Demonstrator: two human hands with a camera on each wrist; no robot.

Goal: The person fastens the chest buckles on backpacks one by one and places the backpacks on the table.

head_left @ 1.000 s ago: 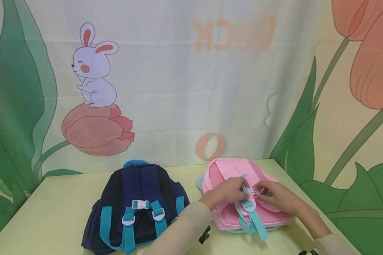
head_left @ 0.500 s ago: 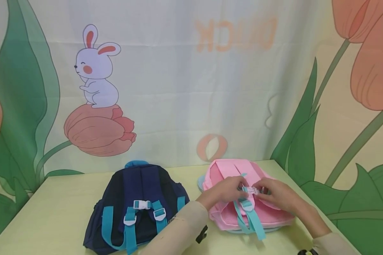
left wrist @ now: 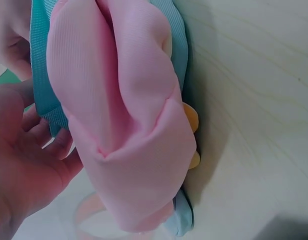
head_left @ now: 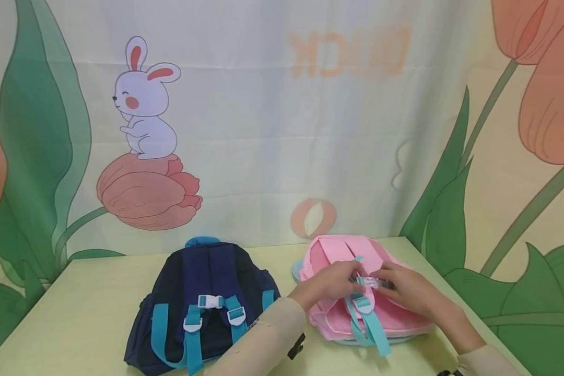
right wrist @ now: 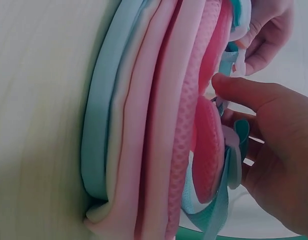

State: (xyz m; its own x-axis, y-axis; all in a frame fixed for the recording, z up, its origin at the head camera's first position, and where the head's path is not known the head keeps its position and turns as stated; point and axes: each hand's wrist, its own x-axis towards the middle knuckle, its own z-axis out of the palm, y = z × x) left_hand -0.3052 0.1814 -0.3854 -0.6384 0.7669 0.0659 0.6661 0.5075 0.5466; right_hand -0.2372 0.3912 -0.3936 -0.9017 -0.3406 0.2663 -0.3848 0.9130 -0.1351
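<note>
A pink backpack (head_left: 343, 248) lies on the table at the right of the head view, its straps facing up. Across those straps sits a small white buckle (head_left: 370, 282) on teal webbing. My left hand (head_left: 336, 282) pinches the buckle's left side, while my right hand (head_left: 406, 287) pinches its right side. The two halves appear joined, partly covered by fingertips. Below them hang a white strap adjuster (head_left: 362, 304) and loose teal straps (head_left: 378, 334). In the right wrist view, the backpack's padded mesh back (right wrist: 181, 150) stands beside my right hand (right wrist: 279, 135).
A navy backpack (head_left: 211, 266) with teal straps and its own white buckle (head_left: 210, 302) lies left of the pink one on the pale table (head_left: 84, 313). A printed curtain (head_left: 244, 130) hangs behind the table.
The buckle's two halves, apart with the prongs showing a second ago, have come together between my hands. Both hands keep nearly the same place; the view has shifted slightly.
</note>
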